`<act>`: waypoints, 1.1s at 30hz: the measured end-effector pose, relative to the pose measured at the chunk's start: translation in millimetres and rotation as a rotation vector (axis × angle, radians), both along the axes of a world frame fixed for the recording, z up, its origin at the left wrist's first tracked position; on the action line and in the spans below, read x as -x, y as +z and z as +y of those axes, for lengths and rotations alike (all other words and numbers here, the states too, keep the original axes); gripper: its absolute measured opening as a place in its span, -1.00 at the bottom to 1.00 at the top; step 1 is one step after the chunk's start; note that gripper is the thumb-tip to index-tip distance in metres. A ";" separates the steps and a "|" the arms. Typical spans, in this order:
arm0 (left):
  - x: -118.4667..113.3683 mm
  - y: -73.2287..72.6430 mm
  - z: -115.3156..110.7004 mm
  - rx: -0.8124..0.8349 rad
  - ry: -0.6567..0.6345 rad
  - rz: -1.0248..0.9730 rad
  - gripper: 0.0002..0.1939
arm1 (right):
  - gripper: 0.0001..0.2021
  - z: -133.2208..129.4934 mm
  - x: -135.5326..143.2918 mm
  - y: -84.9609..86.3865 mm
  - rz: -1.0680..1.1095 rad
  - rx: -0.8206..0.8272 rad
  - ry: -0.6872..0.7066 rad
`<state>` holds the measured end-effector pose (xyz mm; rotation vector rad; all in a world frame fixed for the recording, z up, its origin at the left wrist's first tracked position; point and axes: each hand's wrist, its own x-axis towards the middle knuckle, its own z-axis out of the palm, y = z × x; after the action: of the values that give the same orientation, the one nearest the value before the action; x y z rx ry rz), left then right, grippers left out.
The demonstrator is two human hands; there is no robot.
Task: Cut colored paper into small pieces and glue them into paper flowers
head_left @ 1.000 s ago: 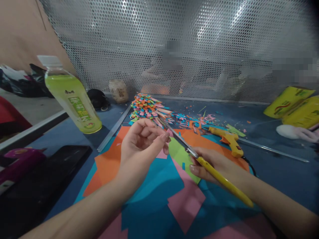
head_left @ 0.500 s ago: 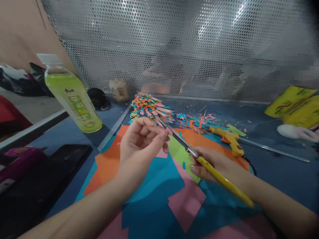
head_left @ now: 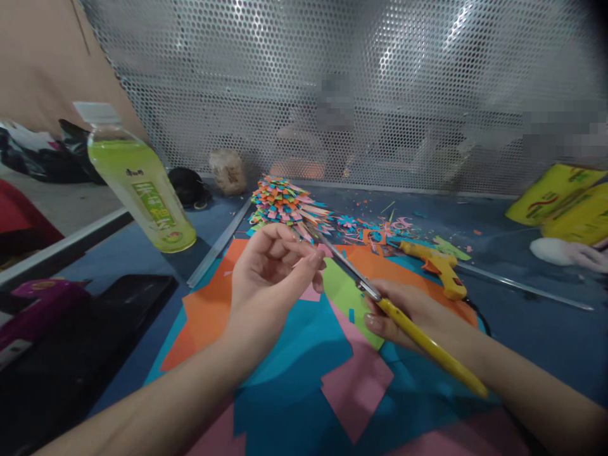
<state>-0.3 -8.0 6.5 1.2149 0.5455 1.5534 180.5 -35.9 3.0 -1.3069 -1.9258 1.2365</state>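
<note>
My right hand (head_left: 403, 316) grips yellow-handled scissors (head_left: 427, 345), whose metal blades point up and left toward my other hand. My left hand (head_left: 275, 272) is closed, thumb and fingertips pinched together; a small pink bit of paper (head_left: 322, 250) shows at the fingertips, near the blades. Below both hands lie sheets of blue paper (head_left: 285, 354), orange paper (head_left: 204, 316), green paper (head_left: 344, 291) and pink paper (head_left: 358, 386). Just behind my left hand stands a cone of many small folded paper strips (head_left: 280, 202).
A green drink bottle (head_left: 152, 202) stands at the left, near a black tray (head_left: 95, 342) and a purple tool (head_left: 42, 310). A yellow glue gun (head_left: 439, 269) lies right. Paper scraps (head_left: 375, 231) lie before a perforated metal panel (head_left: 380, 95). Yellow packets (head_left: 555, 196) are far right.
The pink bit at my left fingertips shows more clearly beside the blades. Both hands hold nearly the same pose; the whole view has shifted very slightly.
</note>
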 end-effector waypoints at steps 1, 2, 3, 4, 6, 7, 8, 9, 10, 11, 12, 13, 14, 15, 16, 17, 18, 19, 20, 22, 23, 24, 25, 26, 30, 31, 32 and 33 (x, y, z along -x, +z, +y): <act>0.2 0.1 -0.2 -0.002 0.002 0.000 -0.83 | -0.63 -0.4 0.2 0.1 -0.003 0.000 -0.004; 0.3 0.1 -0.4 -0.001 0.005 0.001 -0.83 | -0.62 -0.9 0.2 0.1 -0.001 -0.002 -0.009; 0.3 0.1 -0.5 -0.001 0.009 0.003 -0.83 | -0.62 -1.3 0.2 -0.1 0.005 -0.003 -0.013; 0.4 0.0 -0.6 0.001 0.012 0.004 -0.83 | -0.61 -1.8 0.0 -0.5 0.013 -0.005 -0.015; 0.2 -0.4 -0.5 0.000 0.012 0.005 -0.83 | -0.63 -2.4 -0.5 -1.3 0.027 -0.007 -0.015; 0.1 -0.6 -0.4 -0.002 0.010 0.004 -0.83 | -0.64 -2.5 -0.8 -1.6 0.027 -0.010 -0.013; 0.0 -0.7 -0.2 -0.004 0.009 0.001 -0.83 | -0.65 -2.5 -1.2 -1.7 0.022 -0.014 -0.011; -0.1 -0.8 -0.2 -0.005 0.007 -0.001 -0.83 | -0.65 -2.3 -1.4 -1.6 0.016 -0.019 -0.010; -0.2 -0.8 -0.1 -0.005 0.006 -0.004 -0.83 | -0.65 -2.0 -1.6 -1.3 0.013 -0.019 -0.008; -0.2 -0.7 -0.1 -0.004 0.005 -0.005 -0.83 | -0.65 -1.7 -1.6 -0.8 0.013 -0.013 -0.002; -0.2 -0.5 -0.2 -0.002 0.005 -0.007 -0.83 | -0.64 -1.4 -1.6 -0.2 0.011 -0.004 0.004; -0.2 -0.2 -0.4 0.000 0.005 -0.007 -0.83 | -0.63 -1.2 -1.6 0.5 0.008 0.005 0.008; -0.1 0.1 -0.5 0.000 0.005 -0.006 -0.83 | -0.62 -1.0 -1.5 1.2 0.004 0.013 0.010; -0.1 0.5 -0.6 0.000 0.005 -0.006 -0.82 | -0.62 -1.0 -1.5 1.7 0.000 0.017 0.009; 0.0 0.8 -0.7 0.000 0.006 -0.005 -0.82 | -0.61 -1.2 -1.4 2.0 -0.006 0.017 0.007; 0.0 1.1 -0.7 0.001 0.006 -0.003 -0.82 | -0.61 -1.4 -1.3 2.2 -0.010 0.017 0.001; 0.0 1.2 -0.7 0.004 0.007 -0.002 -0.81 | -0.61 -1.7 -1.2 2.3 -0.009 0.020 -0.003; 0.1 1.3 -0.6 0.006 0.008 -0.001 -0.81 | -0.61 -2.0 -1.1 2.3 -0.004 0.023 -0.001; 0.2 1.4 -0.5 0.006 0.010 0.000 -0.81 | -0.61 -2.4 -0.9 2.2 0.002 0.026 0.001; 0.3 1.5 -0.3 0.004 0.015 0.001 -0.81 | -0.63 -2.9 -0.4 2.2 0.011 0.030 0.000; 0.4 1.5 -0.2 0.003 0.017 0.000 -0.81 | -0.63 -3.1 -0.2 2.2 0.017 0.029 -0.002; 0.4 1.6 -0.1 0.005 0.019 -0.001 -0.81 | -0.63 -3.1 0.0 2.2 0.021 0.027 -0.006; 0.4 1.7 -0.1 0.007 0.021 -0.002 -0.81 | -0.63 -3.0 0.1 2.2 0.024 0.025 -0.010; 0.3 1.9 -0.1 0.011 0.023 -0.001 -0.81 | -0.62 -2.8 0.0 2.2 0.024 0.025 -0.011; 0.1 2.2 -0.1 0.011 0.021 -0.004 -0.81 | -0.61 -1.6 -1.1 2.1 -0.001 0.027 0.007; 0.0 2.3 -0.1 0.008 0.019 -0.007 -0.81 | -0.61 -1.4 -1.4 2.2 -0.008 0.025 0.013; 0.0 2.3 -0.1 0.008 0.017 -0.009 -0.81 | -0.62 -1.2 -1.7 2.3 -0.013 0.024 0.015; 0.0 2.4 -0.1 0.009 0.017 -0.009 -0.80 | -0.62 -1.2 -1.9 2.5 -0.014 0.024 0.014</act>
<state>-0.3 -8.1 9.0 1.1991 0.5580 1.5689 182.4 -37.1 5.4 -1.3194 -1.9390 1.2642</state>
